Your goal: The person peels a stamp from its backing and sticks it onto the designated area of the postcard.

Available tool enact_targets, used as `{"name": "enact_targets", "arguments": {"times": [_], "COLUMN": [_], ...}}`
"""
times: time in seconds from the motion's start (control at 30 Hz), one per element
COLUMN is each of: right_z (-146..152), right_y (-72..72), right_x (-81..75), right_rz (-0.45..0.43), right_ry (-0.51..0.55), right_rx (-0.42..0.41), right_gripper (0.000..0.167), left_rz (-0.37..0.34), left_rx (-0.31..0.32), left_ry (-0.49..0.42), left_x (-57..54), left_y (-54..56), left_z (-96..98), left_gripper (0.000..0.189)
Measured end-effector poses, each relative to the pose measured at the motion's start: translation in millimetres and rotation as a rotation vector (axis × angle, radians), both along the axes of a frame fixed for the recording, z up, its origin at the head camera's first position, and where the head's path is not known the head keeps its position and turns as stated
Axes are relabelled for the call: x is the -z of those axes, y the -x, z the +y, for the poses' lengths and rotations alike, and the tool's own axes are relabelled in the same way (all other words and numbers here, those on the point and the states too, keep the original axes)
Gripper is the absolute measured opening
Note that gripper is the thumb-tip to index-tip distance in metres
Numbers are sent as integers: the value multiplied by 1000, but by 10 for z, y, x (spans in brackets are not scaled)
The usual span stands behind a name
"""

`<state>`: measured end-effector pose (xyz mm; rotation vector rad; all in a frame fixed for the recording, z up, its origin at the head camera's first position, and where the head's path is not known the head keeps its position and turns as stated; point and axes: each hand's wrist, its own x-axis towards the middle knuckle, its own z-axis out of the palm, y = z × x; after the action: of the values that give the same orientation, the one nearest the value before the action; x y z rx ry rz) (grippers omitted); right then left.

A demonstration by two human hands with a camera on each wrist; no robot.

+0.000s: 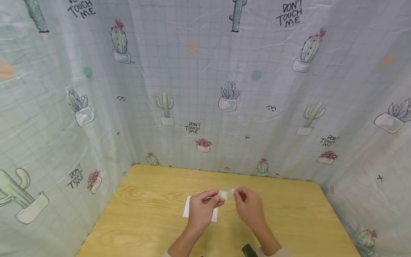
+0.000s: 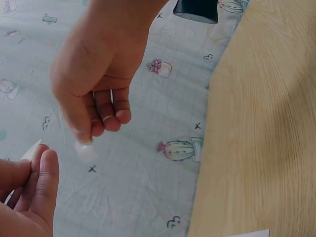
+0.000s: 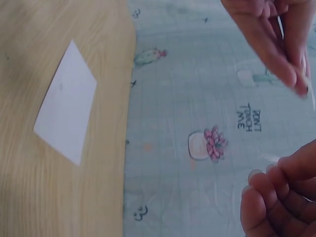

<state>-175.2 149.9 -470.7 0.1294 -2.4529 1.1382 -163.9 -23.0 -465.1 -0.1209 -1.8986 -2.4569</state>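
Observation:
Above the table, my left hand (image 1: 201, 210) pinches a small pale, flat square (image 1: 223, 195) between thumb and fingers. To its right, my right hand (image 1: 251, 208) holds a small translucent whitish piece (image 1: 231, 192), like thin film, by thumb and forefinger. In the left wrist view this piece (image 2: 87, 153) hangs below the right fingertips, apart from the pale square (image 2: 31, 151). What the two pieces are cannot be made out. A white sheet of paper (image 3: 69, 103) lies flat on the table, partly hidden by my left hand in the head view.
The wooden table (image 1: 144, 200) reaches back to a curtain (image 1: 212, 71) printed with cacti, which hangs behind it and at both sides. Beside my right wrist is a dark object (image 1: 249, 250), cut off by the head view's lower edge.

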Motion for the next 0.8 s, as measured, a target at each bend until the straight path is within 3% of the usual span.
{"name": "enact_targets", "arguments": {"times": [0.4, 0.6, 0.8], "right_z": [317, 428, 591], "right_y": [237, 218, 147], "right_x": [20, 24, -15], "right_rz": [7, -49, -114], "right_ry": [-116, -165, -317], "right_rx": [136, 156, 172], "right_gripper": [6, 9, 14], "left_rz": [-7, -13, -14], "left_rx": [-34, -45, -69], "left_ry": [2, 0, 14], "left_x": [22, 16, -6], "left_y": [38, 69, 78], "left_z": [-70, -86, -90], "left_gripper": [23, 24, 23]}}
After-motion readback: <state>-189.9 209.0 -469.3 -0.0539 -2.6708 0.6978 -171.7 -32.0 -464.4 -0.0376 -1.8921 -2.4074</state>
